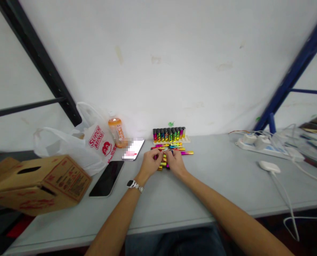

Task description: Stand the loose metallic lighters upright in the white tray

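Both hands meet over a loose pile of shiny, many-coloured lighters [187,153] lying on the grey table. The fingers of my left hand [151,164] are closed in a pinch, and a watch [135,185] circles that wrist. Close against it, my right hand [177,164] is pinched too. A small pale and dark bit shows between the fingertips, too small to name. Just behind the pile, rows of upright lighters with black tops [169,135] stand in a cream-coloured holder [187,139]. My hands cover part of the pile.
To the left are a cardboard box [64,177], a white plastic bag [77,151], an orange drink bottle [116,131], a dark phone [107,179] and a bright-screened device [137,147]. A power strip [270,148] and white charger [269,166] with cables lie right. A wall rises behind.
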Motion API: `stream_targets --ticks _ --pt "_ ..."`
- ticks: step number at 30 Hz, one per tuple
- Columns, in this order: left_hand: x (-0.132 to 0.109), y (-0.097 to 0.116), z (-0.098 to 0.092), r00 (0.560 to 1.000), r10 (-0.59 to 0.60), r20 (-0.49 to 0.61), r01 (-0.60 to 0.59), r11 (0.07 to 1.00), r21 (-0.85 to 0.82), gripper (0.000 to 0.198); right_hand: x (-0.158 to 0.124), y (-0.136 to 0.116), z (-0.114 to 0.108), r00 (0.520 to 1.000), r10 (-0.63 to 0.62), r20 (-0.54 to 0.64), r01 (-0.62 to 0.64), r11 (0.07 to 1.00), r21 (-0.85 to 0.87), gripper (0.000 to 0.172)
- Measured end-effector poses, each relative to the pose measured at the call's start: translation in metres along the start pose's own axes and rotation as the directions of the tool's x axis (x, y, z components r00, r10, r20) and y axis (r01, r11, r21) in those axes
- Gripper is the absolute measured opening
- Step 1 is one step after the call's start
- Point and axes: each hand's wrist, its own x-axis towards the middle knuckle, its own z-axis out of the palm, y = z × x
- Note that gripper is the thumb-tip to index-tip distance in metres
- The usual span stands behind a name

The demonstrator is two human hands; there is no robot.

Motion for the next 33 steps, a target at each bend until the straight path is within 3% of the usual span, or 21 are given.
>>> stream_targets --ticks 6,12,18,27,33 --pt "-0.002 0.006 0.004 1.000 -0.016 0.020 0.018 0.992 -0.124 0.024 -0.003 -0.001 0.002 1.000 -0.022 0.001 0.022 0.999 0.027 0.037" --pt "-0.003 0.006 0.009 0.997 -0.062 0.042 0.071 0.965 -0.254 0.018 -0.004 0.003 0.001 0.999 -0.007 0.043 0.003 0.995 0.097 0.048" --pt "-0.003 0.008 0.009 0.998 -0.032 0.063 0.047 0.966 -0.255 0.012 -0.004 0.000 0.000 0.997 -0.020 0.070 0.017 0.998 0.053 0.048" --pt "-0.003 0.005 0.010 0.995 -0.059 0.075 0.077 0.962 -0.261 0.015 -0.003 -0.001 0.001 1.000 0.009 -0.001 -0.009 1.000 0.006 0.035" --pt "-0.002 0.002 0.005 0.985 -0.072 0.160 0.099 0.980 -0.171 0.014 0.002 0.011 -0.001 0.996 -0.051 -0.078 0.055 0.997 0.051 0.025"
